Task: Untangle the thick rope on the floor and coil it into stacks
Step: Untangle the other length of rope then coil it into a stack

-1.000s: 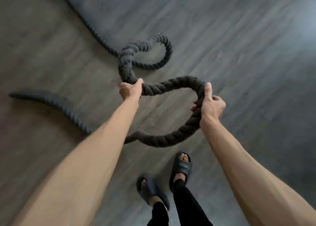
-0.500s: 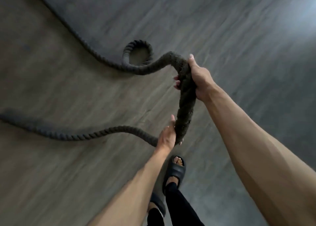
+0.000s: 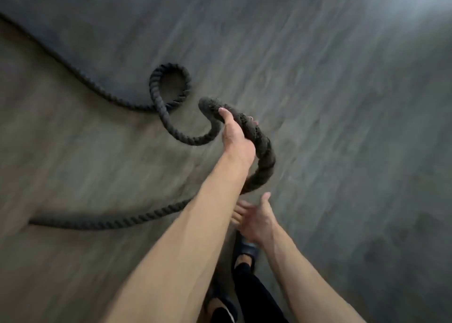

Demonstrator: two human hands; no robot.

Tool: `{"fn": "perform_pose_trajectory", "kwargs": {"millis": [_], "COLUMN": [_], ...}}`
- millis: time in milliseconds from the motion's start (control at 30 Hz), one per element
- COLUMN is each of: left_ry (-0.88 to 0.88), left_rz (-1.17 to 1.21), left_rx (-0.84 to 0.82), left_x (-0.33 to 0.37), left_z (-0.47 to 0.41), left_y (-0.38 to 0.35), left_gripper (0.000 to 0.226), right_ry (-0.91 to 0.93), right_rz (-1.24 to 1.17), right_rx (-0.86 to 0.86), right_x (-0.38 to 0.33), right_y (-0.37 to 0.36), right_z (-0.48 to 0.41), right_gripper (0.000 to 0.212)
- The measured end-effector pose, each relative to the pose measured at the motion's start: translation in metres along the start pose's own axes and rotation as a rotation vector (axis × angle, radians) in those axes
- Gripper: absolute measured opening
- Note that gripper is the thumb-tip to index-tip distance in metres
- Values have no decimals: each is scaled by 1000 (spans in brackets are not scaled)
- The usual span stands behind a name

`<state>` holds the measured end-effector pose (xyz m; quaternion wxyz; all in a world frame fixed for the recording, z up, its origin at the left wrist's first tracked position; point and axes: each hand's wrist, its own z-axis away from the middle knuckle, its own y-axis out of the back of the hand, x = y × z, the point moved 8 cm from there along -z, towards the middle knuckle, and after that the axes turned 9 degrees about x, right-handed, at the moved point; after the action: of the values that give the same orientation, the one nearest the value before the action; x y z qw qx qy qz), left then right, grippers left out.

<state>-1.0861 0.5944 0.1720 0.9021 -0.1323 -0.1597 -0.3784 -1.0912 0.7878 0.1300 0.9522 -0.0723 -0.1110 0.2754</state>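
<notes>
While no coil or stack is showing anywhere yet, the rope is lying mostly loose across the floor, so by my reading the task is only just getting going. One small closed loop is sitting flat beyond the hands, and all the coiling is waiting to be done. The left hand is gripping a raised stretch of rope, thumb on top and fingers curling round its far side. The right hand is hovering just below it, fingers spread and holding nothing. The lifted stretch is arching near-to-far, its hump pointing up and away. One run is snaking off toward the floor's far-left side, the other is running roughly left-to-right at the near left; neither end is showing
</notes>
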Motion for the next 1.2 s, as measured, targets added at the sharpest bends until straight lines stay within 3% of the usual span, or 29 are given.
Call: {"fn": "perform_pose_trajectory", "kwargs": {"millis": [67, 133, 233, 333, 367, 433, 533, 633, 733, 867, 1033, 1200], "left_ry": [-7, -16, 13, 77, 90, 92, 127, 96, -83, -233, -237, -247], "left_rz": [35, 60, 68, 54, 49, -9, -104, -356, -667, -783, -790, -525], "left_rx": [-27, -40, -31, -15, -1, 32, -3, -94, -52, -33, -115, -169], "left_x": [9, 15, 14, 7, 6, 7, 4, 0, 12, 41, 83, 170], "left_z": [0, -4, -7, -11, -11, -10, -8, -9, -18, -33, -61, -98], "left_y": [-17, -24, -18, -10, -8, -5, -6, -3, 13, 14, -22, -87], "left_gripper": [62, 63, 64, 69, 65, 56, 52, 45, 20, 8, 15, 31], "right_ry": [80, 170, 396, 629, 738, 1023, 1397, 1725, 1968, 2063, 2023, 1963], "right_rz": [-394, -636, -563, -301, -226, -104, 145, 400, 579, 779, 934, 1186], "right_rx": [-65, -40, 134, 423, 534, 683, 607, 528, 383, 290, 255, 215], "right_x": [-42, -100, -181, -225, -235, -254, -279, -298, -301, -290, -277, -270], "right_y": [-10, -15, -22, -32, -35, -50, -91, -140, -188, -241, -297, -366], "right_z": [-13, -24, -6, 31, 47, 83, 130, 181, 216, 224, 186, 133], "right_gripper": [100, 93, 35, 6, 12, 42, 70, 77, 75, 77, 77, 72]}}
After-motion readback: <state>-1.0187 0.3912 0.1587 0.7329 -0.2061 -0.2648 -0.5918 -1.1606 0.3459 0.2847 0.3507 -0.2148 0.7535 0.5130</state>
